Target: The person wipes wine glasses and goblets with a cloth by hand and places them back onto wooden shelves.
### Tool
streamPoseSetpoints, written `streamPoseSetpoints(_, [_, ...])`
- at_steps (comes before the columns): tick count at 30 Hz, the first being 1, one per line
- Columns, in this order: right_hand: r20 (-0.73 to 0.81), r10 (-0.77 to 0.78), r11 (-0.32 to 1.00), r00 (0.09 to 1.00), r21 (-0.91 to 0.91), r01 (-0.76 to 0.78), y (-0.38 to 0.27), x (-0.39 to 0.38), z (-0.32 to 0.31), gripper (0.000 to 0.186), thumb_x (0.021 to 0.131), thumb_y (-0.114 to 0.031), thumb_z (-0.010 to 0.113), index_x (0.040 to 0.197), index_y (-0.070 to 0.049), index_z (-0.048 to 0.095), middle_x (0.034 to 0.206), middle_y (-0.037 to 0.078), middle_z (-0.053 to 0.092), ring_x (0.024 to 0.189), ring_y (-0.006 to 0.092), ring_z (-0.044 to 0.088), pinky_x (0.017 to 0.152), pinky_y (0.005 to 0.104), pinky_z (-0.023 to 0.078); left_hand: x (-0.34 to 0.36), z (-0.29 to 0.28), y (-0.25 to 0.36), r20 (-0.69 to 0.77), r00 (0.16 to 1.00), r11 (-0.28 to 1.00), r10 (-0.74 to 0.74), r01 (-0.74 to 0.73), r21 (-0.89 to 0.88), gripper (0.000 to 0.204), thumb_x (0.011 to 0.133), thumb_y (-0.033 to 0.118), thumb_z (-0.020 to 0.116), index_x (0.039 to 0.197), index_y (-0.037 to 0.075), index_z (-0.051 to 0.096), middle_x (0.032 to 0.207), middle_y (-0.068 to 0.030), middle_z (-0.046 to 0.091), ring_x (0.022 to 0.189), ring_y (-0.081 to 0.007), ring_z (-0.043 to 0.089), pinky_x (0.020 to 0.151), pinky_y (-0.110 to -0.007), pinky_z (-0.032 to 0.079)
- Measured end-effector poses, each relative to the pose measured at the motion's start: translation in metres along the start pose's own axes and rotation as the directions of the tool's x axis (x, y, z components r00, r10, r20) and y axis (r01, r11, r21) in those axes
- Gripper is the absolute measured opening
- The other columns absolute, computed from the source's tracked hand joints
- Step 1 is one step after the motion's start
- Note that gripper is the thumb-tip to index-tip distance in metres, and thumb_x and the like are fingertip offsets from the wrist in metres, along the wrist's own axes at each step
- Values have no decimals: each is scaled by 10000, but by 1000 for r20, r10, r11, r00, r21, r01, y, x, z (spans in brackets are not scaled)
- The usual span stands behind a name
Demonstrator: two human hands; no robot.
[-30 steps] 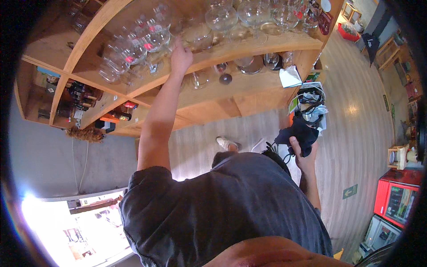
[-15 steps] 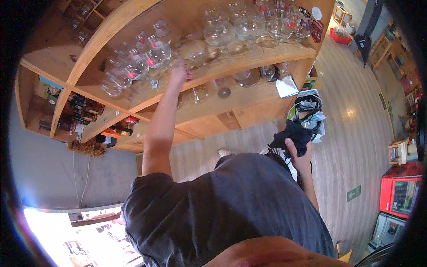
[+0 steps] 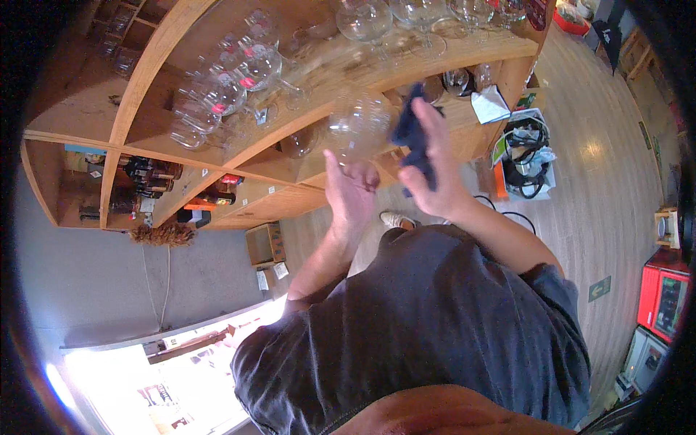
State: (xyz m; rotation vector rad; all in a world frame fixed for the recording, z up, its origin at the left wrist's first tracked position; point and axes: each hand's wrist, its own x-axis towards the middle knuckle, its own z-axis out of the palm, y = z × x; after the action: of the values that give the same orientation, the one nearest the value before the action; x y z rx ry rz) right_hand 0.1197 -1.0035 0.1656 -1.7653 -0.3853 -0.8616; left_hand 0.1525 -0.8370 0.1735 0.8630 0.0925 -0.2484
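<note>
My left hand (image 3: 351,192) is closed around the lower part of a clear wine glass (image 3: 358,122). The rounded bowl of the glass is up in front of the shelf edge, a little blurred by motion. To its right, my right hand (image 3: 437,163) grips a dark cloth (image 3: 415,138), bunched between thumb and fingers. The cloth is close beside the glass; whether the two touch I cannot tell. On the wooden shelf (image 3: 319,69) behind, several stemmed glasses (image 3: 259,64) with red marks stand at the left, and large round glasses (image 3: 365,20) stand farther right.
A white box (image 3: 547,156) of black cables stands on the floor at the right. Beneath the upper shelf are more glasses (image 3: 299,141) and a folded white paper (image 3: 491,105). Lower left are compartments with bottles (image 3: 148,174). A red cooler (image 3: 663,293) is at the far right.
My left hand has come back from the shelf with a wine glass. My right hand has brought the dark cloth up and leftward, away from the cable box, to beside the glass.
</note>
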Motion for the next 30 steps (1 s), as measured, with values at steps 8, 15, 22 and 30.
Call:
streamPoseSetpoints(8, [-231, -23, 1000, 973, -18, 19, -11, 7, 5, 569, 987, -423, 429, 1354, 11, 447, 1248, 244, 498, 1142, 388, 489, 1007, 444, 358, 8, -52, -32, 427, 904, 995, -22, 63, -82, 631, 979, 613, 334, 1285, 82, 484, 1086, -90, 633, 974, -209, 614, 696, -279, 511])
streamPoseSetpoints(15, [311, 607, 367, 731, 707, -605, -4, 29, -47, 419, 1001, -383, 472, 1201, -43, 613, 1116, 80, 651, 981, 163, 611, 909, 325, 476, -17, 19, -19, 82, 995, 961, -65, 40, 275, 550, 991, 555, 385, 1215, 66, 501, 951, -92, 639, 857, -232, 638, 697, -366, 540])
streamPoseSetpoints(22, [511, 761, -308, 399, 826, -472, -5, 13, -47, 545, 876, -558, 582, 1160, -98, 650, 1132, 81, 680, 1015, 240, 650, 940, 422, 495, -5, 9, -31, 239, 961, 879, 137, -229, 418, 426, 1015, 433, 431, 962, 48, 605, 859, -64, 641, 751, -162, 627, 662, -329, 532])
streamPoseSetpoints(30, [561, 717, -450, 413, 825, -342, -18, -23, -40, 553, 905, -571, 497, 1179, -113, 644, 1177, 97, 667, 1080, 266, 626, 981, 450, 469, -8, 11, -31, 306, 890, 694, 339, -456, 557, 501, 1045, 405, 371, 684, 91, 520, 661, 12, 555, 586, -71, 479, 525, -252, 405])
